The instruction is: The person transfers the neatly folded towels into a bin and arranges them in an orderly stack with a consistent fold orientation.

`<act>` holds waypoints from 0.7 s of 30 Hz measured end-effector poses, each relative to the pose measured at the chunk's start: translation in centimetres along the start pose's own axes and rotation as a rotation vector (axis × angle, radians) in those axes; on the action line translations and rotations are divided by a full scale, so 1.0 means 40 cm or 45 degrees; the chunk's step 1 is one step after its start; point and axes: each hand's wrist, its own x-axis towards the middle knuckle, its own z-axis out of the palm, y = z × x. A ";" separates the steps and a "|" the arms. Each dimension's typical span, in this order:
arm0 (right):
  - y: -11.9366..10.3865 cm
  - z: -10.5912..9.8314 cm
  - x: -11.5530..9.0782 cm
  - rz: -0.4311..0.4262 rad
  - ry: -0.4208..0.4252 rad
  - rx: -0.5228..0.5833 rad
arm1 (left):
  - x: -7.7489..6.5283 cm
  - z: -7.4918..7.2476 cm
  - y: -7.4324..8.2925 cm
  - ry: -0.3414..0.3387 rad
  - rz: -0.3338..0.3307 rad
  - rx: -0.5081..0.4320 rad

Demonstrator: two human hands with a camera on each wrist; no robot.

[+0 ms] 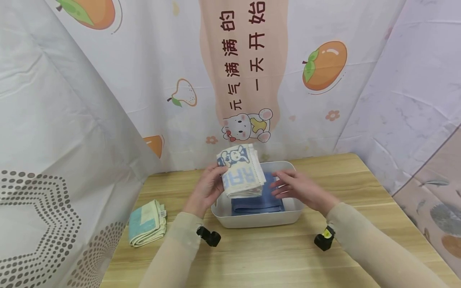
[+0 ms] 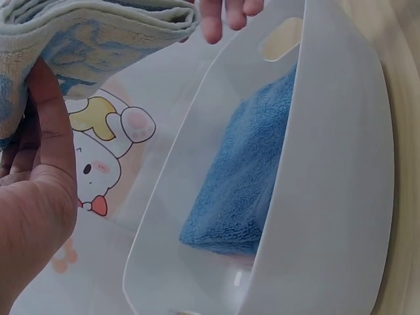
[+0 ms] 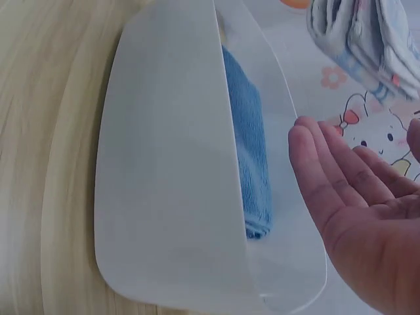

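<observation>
Patterned towel held above white bin, its lower folds hard to read

The left hand (image 1: 208, 187) pinches a folded patterned towel (image 1: 237, 172), thumb on the front face; its other fingers are mostly hidden behind the cloth. The towel hangs above a white bin (image 1: 257, 221), against a printed curtain (image 1: 144, 80). Part of its lettering shows, but the whole word cannot be read. Both wrist views cut the towel off at the frame edge.

The right hand (image 1: 299, 186) is empty, fingers loosely extended and spread, over the bin's right side; it is slightly blurred in the head view, and the right wrist view crops its thumb.

Inside the bin lies a folded blue towel (image 1: 257, 203), partly covered by the patterned one in the head view and by the bin's near wall in the wrist views. A pinkish patch (image 2: 237, 260) beneath it is too unclear to identify.

A folded yellow-and-teal towel (image 1: 145, 224) lies on the table (image 1: 259, 256), left of the bin.
</observation>
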 end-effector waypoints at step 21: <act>-0.031 0.048 0.009 -0.003 -0.147 0.141 | -0.004 0.015 -0.033 -0.035 -0.073 0.101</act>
